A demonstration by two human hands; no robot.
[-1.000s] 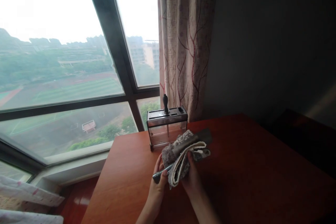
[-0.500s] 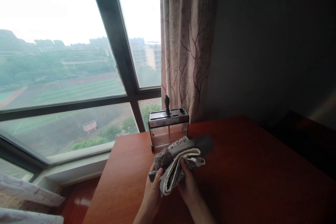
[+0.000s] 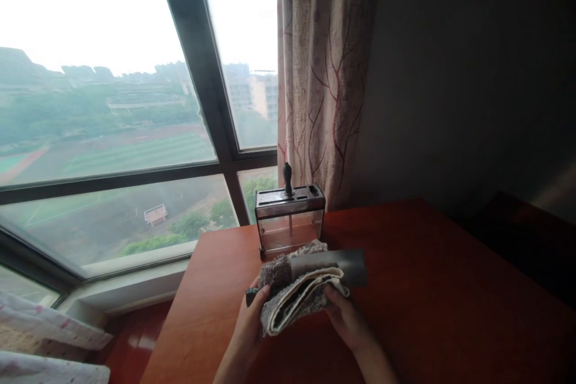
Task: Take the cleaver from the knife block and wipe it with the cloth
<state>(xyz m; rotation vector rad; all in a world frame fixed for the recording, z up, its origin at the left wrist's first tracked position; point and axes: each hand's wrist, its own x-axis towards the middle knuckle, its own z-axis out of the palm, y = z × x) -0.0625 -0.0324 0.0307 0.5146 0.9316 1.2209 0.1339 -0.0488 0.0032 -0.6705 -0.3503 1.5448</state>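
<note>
A cleaver [image 3: 353,265] with a broad grey blade lies across a folded grey towel [image 3: 294,306] above the table. The blade points right, and part of it is covered by the towel's fuzzy folds. My left hand [image 3: 251,315] is closed around the dark handle end, with the towel's left side against it. With thumb on top, my right hand [image 3: 345,315] grips the towel's right edge below the blade; its other fingers are mostly hidden. Just beyond the towel stands a clear-sided knife block [image 3: 290,209] with one dark-handled knife [image 3: 288,180] upright in its top.
The reddish-brown wooden table [image 3: 418,288] extends to the right. Large windows [image 3: 117,120] with dark frames run along the left. A patterned curtain [image 3: 321,72] hangs behind the knife block, and another curtain [image 3: 49,336] shows at lower left.
The towel and cleaver have turned clockwise, so the blade lies closer to level. My right hand has shifted right along the towel; my left hand has moved slightly left.
</note>
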